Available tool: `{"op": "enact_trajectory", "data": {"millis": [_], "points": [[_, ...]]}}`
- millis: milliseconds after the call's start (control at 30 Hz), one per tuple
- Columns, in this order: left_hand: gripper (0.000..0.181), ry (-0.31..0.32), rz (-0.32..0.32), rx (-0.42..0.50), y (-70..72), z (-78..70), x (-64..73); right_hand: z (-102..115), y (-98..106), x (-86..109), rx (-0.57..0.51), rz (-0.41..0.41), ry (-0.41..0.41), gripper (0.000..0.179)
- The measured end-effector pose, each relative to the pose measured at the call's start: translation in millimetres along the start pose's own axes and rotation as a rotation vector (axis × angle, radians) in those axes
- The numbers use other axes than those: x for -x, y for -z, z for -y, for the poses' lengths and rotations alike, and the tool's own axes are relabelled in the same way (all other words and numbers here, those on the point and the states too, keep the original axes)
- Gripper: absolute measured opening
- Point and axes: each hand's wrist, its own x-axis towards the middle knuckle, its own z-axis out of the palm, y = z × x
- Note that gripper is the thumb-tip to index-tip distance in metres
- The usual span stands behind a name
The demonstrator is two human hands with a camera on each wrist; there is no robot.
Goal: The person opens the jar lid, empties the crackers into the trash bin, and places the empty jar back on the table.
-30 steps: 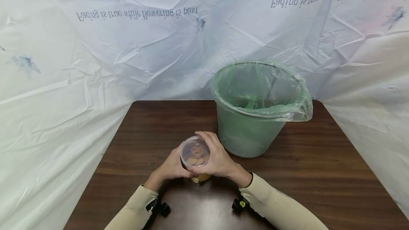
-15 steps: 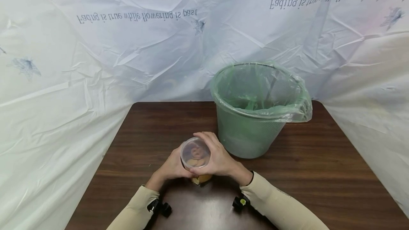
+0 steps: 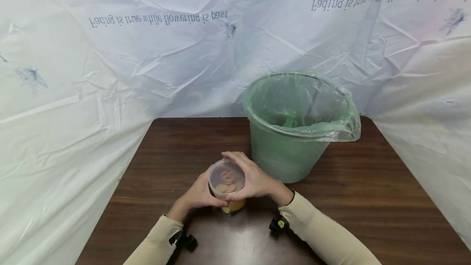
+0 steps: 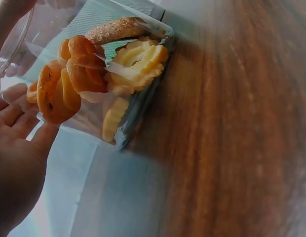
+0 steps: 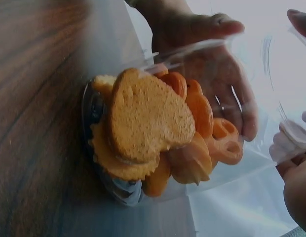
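A clear plastic jar (image 3: 235,167) of biscuits stands on the table between my hands in the head view. My left hand (image 3: 200,190) grips its left side, thumb towards me. Higher up, my right hand (image 3: 254,180) curls over the round top, with the thumb in front and the fingers behind. Whether a lid there is tight or loose, I cannot tell. Through the wall, the right wrist view shows a heart-shaped biscuit (image 5: 150,118) and pretzel-shaped biscuits (image 5: 224,140). A pale fluted biscuit (image 4: 138,64) and a sugared finger biscuit (image 4: 116,29) show in the left wrist view.
A mesh bin (image 3: 287,158) with a green plastic liner (image 3: 301,130) stands just beyond my right hand, its liner overhanging on the right. The dark wooden table (image 3: 176,142) meets a white printed sheet (image 3: 154,52) at the back.
My right hand and the jar's top have shifted slightly to the right. More of the biscuits low in the jar shows below my thumbs. My left hand keeps its hold.
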Motion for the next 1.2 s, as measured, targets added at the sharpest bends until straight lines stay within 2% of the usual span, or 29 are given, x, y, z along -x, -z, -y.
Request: {"op": "enact_trajectory", "data": {"millis": [67,200,333,467,600,833,1100,1200], "points": [[0.109,-0.007,0.004,0.005,-3.1,9.4,1.6,7.1,4.2,-0.9,-0.023,0.012,0.014,0.104],[0.111,-0.015,0.004,0.034,-4.6,9.2,1.4,-7.0,-0.2,1.8,0.008,0.019,0.019,0.109],[0.11,-0.017,0.016,0.079,-1.4,-4.1,-0.7,-22.3,-5.5,4.5,0.031,0.019,-0.003,0.11],[0.109,-0.019,0.037,0.111,2.2,-20.0,-2.7,-25.8,-5.5,6.8,-0.001,0.02,-0.013,0.107],[0.11,-0.021,0.06,0.099,4.0,-27.3,-3.7,-27.1,-4.0,10.0,-0.043,0.022,-0.03,0.104],[0.108,-0.029,0.053,0.097,5.2,-26.9,-4.7,-27.8,-1.3,13.1,-0.067,0.011,-0.029,0.096],[0.107,-0.022,0.061,0.087,4.5,-25.5,-4.4,-4.9,9.6,10.3,-0.136,-0.001,0.002,0.09],[0.107,-0.026,0.052,0.077,4.0,-25.6,-3.6,-13.7,7.5,13.4,-0.107,0.007,-0.008,0.09]]}}
